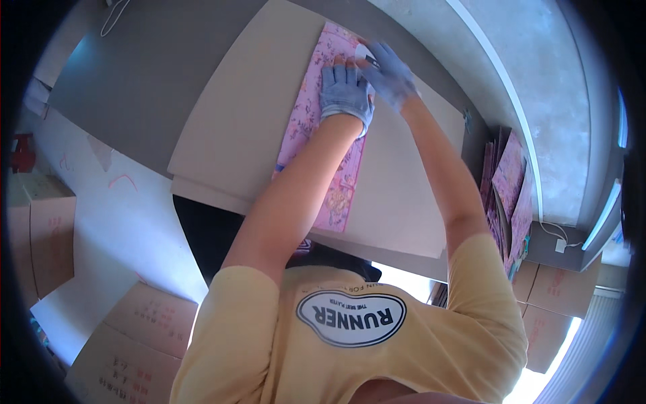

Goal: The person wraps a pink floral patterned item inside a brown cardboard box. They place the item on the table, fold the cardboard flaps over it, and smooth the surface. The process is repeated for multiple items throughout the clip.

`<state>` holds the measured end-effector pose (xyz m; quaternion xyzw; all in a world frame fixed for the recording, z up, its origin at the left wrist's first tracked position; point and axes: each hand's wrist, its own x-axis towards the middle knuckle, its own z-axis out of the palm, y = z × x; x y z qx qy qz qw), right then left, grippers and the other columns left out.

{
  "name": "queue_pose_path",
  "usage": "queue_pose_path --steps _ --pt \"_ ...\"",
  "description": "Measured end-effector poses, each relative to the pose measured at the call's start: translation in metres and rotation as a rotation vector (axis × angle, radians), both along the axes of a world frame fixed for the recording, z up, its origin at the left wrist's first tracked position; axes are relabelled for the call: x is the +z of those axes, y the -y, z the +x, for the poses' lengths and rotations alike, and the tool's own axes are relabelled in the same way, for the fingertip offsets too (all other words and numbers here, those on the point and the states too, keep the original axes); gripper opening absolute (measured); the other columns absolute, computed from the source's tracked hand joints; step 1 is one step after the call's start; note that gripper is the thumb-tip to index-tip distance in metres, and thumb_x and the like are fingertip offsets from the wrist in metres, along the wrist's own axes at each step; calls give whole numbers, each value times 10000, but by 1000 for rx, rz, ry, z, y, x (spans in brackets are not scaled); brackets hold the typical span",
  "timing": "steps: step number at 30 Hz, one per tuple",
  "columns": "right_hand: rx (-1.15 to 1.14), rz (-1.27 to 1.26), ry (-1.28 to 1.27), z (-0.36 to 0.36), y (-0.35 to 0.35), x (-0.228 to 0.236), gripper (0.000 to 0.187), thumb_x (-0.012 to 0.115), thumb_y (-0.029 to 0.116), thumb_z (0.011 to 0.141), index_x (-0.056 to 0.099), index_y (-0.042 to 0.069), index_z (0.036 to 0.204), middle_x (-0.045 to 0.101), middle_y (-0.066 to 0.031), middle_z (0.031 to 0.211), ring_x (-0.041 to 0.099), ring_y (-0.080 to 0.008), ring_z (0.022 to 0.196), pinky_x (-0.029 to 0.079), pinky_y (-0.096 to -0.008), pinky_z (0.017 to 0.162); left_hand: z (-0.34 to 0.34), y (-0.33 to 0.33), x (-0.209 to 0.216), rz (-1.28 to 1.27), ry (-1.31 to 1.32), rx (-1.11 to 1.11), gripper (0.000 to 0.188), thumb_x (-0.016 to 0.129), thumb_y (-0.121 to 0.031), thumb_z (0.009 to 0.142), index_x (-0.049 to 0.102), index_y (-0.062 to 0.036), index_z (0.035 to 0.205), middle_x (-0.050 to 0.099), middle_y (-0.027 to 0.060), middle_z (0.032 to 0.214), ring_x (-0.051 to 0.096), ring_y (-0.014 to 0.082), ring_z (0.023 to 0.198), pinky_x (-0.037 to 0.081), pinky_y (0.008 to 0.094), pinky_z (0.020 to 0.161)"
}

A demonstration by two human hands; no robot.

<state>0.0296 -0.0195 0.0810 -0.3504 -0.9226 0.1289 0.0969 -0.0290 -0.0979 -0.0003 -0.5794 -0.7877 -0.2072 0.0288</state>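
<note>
A long, flat piece with a pink floral print (pixel 338 182) lies lengthwise across a beige board. My left hand (pixel 346 89), in a grey-blue fingerless glove, presses flat on its upper part with the fingers stretched out. Close beside it, at the piece's far right edge, is my right hand (pixel 392 75) in a matching glove. Motion smears its fingers, so their grip does not show. Next to the right fingertips is a small white and black patch (pixel 366 55); what it is cannot be made out. My left forearm covers part of the piece.
The beige board (pixel 235 101) rests on a grey tabletop (pixel 141 74). To the right stand several folded pink floral pieces (pixel 508 178). Cardboard boxes stand at the lower left (pixel 145 323), far left (pixel 50 229) and lower right (pixel 555 289). A white cord (pixel 555 232) hangs at the right.
</note>
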Motion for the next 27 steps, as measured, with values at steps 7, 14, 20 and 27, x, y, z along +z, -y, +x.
queue_pose_path --steps 7,14,20,27 --pt "26 250 216 -150 -78 -66 628 328 460 954 284 91 1460 280 -172 1510 225 -324 1413 174 -446 1158 1 -3 -1 -18 0 -72 601 546 -372 858 452 -27 1341 454 194 1352 386 352 1267 263 484 1057" --pt "48 219 156 -165 -89 -70 634 320 467 951 286 95 1462 282 -166 1513 215 -304 1421 168 -452 1160 -1 42 12 -70 21 -253 507 499 -366 899 486 -84 1320 432 152 1384 366 318 1289 224 488 1086" --pt "42 336 165 -147 -81 -77 667 342 485 939 249 100 1476 253 -185 1519 212 -329 1417 179 -455 1157 4 193 9 36 172 -211 473 498 -362 889 523 -115 1291 411 128 1421 323 318 1350 188 486 1120" --pt "280 528 328 -126 12 -101 705 368 509 920 221 118 1489 246 -192 1516 201 -372 1411 172 -518 1136 31 274 -18 158 185 -211 434 443 -310 915 532 -132 1301 415 102 1432 348 295 1352 169 478 1135"
